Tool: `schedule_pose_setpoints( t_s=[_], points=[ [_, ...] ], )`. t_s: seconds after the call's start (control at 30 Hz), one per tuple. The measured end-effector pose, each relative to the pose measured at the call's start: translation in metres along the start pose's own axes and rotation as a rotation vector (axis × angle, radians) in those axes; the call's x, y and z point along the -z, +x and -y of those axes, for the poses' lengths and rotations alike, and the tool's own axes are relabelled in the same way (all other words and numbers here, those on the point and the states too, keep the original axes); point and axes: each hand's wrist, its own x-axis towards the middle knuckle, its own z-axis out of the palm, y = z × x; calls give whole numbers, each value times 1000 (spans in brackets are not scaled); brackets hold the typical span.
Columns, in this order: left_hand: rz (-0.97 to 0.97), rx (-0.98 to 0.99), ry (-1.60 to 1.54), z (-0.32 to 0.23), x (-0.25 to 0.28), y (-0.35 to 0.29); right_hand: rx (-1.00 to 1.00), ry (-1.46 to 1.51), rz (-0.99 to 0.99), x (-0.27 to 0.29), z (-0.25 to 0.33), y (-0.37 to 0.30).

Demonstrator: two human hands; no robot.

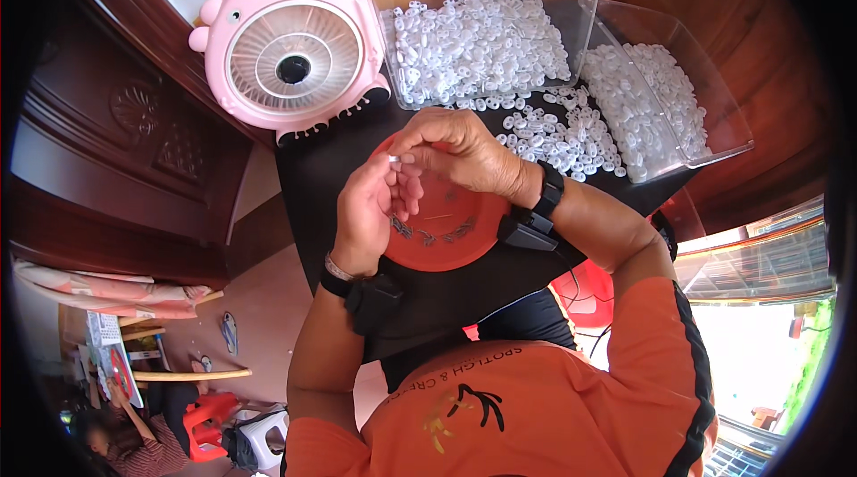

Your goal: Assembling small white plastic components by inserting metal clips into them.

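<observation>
Above a red-orange round plate (420, 256) my two hands meet, fingertips together. A small white plastic piece (394, 158) sits between them. My left hand (364, 209), palm turned up and fingers curled, pinches it from the left. From the right, my right hand (464, 151) pinches at the same piece with thumb and forefinger. Small dark metal pieces (433, 237) lie in a loose curve on the near part of the plate. The hands hide the plate's far left part. Each wrist wears a black strap with a black device.
A clear bin (482, 49) heaped with white plastic pieces stands at the back of the black table (446, 307). Another clear bin (656, 111) lies tilted to its right, with loose pieces (562, 133) spilled between. A pink pig-shaped fan (293, 40) stands at back left. Another person (147, 441) sits at lower left.
</observation>
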Motion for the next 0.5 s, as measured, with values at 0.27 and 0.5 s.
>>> schedule_pose_setpoints(
  t_s=[0.27, 0.5],
  points=[
    [83, -25, -124, 6, 6, 5, 8, -118, 2, 2, 3, 1],
    [-89, -23, -102, 13, 3, 4, 56, -360, 80, -1, 8, 0]
  ],
)
